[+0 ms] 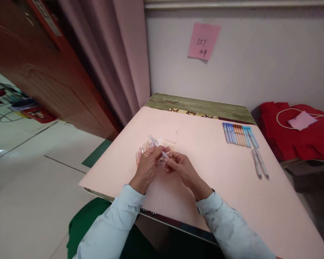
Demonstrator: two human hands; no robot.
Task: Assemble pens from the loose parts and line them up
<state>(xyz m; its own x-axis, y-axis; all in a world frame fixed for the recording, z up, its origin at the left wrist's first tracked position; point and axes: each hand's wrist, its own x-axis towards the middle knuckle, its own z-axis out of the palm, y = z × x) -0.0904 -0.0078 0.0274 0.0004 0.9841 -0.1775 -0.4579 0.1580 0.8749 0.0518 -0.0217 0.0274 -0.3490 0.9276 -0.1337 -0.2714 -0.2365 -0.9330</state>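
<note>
Between my two hands is a slim whitish pen [153, 140], tilted with its upper end to the left. My left hand [150, 160] is closed around its barrel. The fingertips of my right hand [179, 164] pinch the pen's lower end. Behind my left hand lies a pile of clear and pinkish pen parts [139, 154], partly hidden by the fingers. A few small pale pieces [170, 141] rest on the table just beyond my hands.
A row of blue, brown and light-blue pens [236, 135] lies at the table's [218, 187] far right. Two whitish pens [260, 164] sit nearer. Red cloth [272, 136] with a white cable is beyond the right edge. A wooden door [56, 72] and curtain [118, 46] stand left.
</note>
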